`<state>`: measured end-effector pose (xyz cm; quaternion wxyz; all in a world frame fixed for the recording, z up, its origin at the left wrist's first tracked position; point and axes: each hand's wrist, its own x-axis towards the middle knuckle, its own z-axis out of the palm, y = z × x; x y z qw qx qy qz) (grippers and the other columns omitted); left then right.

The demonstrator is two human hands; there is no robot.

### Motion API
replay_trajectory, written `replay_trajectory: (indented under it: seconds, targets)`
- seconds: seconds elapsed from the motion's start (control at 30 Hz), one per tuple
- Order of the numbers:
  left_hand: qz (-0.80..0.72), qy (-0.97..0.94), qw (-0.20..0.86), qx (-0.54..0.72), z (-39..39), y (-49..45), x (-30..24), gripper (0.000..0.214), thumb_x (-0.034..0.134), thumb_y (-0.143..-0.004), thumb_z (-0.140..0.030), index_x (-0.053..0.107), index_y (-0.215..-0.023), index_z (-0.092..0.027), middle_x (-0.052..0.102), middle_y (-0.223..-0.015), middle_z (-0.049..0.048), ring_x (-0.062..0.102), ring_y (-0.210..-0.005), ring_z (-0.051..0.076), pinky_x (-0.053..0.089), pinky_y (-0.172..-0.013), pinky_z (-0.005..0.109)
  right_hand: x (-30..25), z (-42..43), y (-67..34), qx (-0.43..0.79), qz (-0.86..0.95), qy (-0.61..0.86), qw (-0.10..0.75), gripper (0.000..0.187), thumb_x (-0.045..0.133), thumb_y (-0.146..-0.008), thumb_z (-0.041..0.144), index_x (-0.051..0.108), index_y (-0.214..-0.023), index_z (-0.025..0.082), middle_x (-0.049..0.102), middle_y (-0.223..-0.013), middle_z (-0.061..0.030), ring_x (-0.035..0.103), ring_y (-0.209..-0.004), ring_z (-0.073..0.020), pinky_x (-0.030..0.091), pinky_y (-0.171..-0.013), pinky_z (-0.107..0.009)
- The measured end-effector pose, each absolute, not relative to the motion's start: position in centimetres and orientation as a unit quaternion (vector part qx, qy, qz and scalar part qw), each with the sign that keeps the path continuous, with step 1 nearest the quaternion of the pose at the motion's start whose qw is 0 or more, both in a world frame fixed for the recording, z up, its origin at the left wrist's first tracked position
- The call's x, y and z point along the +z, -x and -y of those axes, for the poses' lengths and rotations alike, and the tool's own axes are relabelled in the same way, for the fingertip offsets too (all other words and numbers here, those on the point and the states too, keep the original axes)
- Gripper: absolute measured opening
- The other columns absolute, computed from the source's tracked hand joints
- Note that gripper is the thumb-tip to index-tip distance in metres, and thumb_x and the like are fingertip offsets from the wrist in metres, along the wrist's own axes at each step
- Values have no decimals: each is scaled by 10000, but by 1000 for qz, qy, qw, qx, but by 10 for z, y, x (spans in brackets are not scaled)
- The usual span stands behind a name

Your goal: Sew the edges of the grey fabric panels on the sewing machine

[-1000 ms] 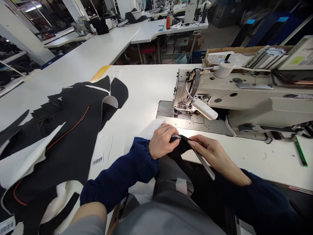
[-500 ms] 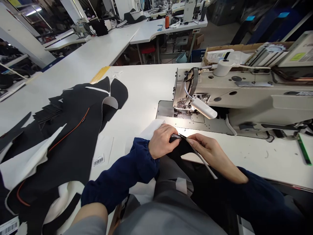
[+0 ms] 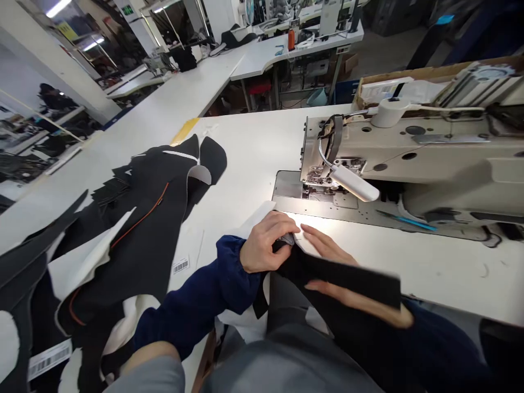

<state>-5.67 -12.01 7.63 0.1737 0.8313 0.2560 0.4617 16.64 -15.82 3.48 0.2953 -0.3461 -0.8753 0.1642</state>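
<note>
My left hand (image 3: 266,243) is closed on the edge of a black fabric piece (image 3: 352,273), with a bit of grey showing at its fingertips. Beside it, my right hand (image 3: 327,248) has its fingers stretched out and its thumb well apart from them. The fabric passes over the right palm and hides the middle of that hand; its free end is blurred. White material shows between the two hands' fingertips. Tweezers with a blue end (image 3: 409,220) lie on the bed of the sewing machine (image 3: 442,158), beyond my right hand.
Black fabric pieces (image 3: 151,218) with white backing and an orange line are heaped on the table at left. A lit lamp (image 3: 354,183) hangs by the needle area. Behind the machine stands a cardboard box (image 3: 426,73) with things in it. A barcode label (image 3: 180,266) lies nearby.
The tweezers have left my right hand and lie on the machine bed. That hand now has its fingers stretched at the black fabric, whose end has swung up. My left hand keeps its grip.
</note>
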Motion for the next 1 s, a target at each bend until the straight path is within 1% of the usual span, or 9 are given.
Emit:
replay_trajectory:
  seconds: [0.13,0.27,0.43,0.5,0.57,0.67,0.73,0.87,1.0]
  targets:
    - [-217,-812,141,523,126,79,83,255,485,-734,-32,566,-927,-179,610,-939,58,584,-962,206,517,-843,425,66,165,-118,54,891,217,394,487,353,-935,111,355,-1421,140,523,-1339,-142,453,-1265,-246,463,-994,-421]
    - [-216,-788,125,562,136,105,86,169,502,-782,-57,570,-872,-182,555,-953,47,594,-985,204,533,-836,411,93,166,-97,-62,911,132,387,383,321,-900,81,602,-1156,37,619,-1194,-188,547,-1137,-306,521,-876,-428]
    - [-204,-814,80,538,140,126,94,235,510,-763,-12,602,-893,-184,543,-927,38,601,-967,190,545,-810,366,101,161,-94,-58,911,104,394,384,327,-893,67,613,-1146,35,619,-1195,-191,544,-1158,-305,508,-914,-438]
    - [-207,-847,68,485,140,130,104,280,501,-758,-3,612,-943,-182,568,-946,53,602,-974,195,545,-810,356,96,157,-98,20,902,119,415,381,346,-920,94,576,-1224,90,611,-1226,-157,541,-1176,-265,489,-967,-428]
    - [-229,-874,71,423,138,130,118,278,509,-765,-24,618,-975,-170,596,-955,69,608,-943,185,539,-797,329,91,153,-101,176,868,179,429,348,384,-946,163,577,-1234,181,630,-1207,-101,580,-1129,-223,504,-961,-386]
    - [-284,-885,136,342,132,126,143,200,549,-773,-79,639,-937,-151,630,-895,64,612,-822,146,516,-739,263,83,146,-99,430,698,364,442,229,528,-911,363,666,-1053,247,690,-1056,-49,645,-990,-231,556,-859,-362]
    - [-324,-875,211,290,125,122,158,162,572,-769,-109,655,-902,-146,641,-851,50,604,-763,128,493,-715,238,79,141,-92,541,533,433,485,260,657,-809,459,676,-957,246,701,-990,-40,650,-953,-250,557,-839,-384]
    - [-367,-843,321,225,110,118,171,114,595,-769,-162,667,-854,-139,638,-824,36,590,-763,122,459,-725,225,79,130,-77,674,311,386,547,369,820,-635,417,657,-929,265,690,-986,1,634,-951,-217,518,-900,-374]
    - [-403,-802,373,235,104,118,171,65,592,-766,-172,638,-785,-129,616,-780,16,561,-742,111,436,-707,217,83,124,-72,706,259,365,549,371,845,-606,375,665,-910,264,688,-957,15,633,-908,-185,501,-920,-353]
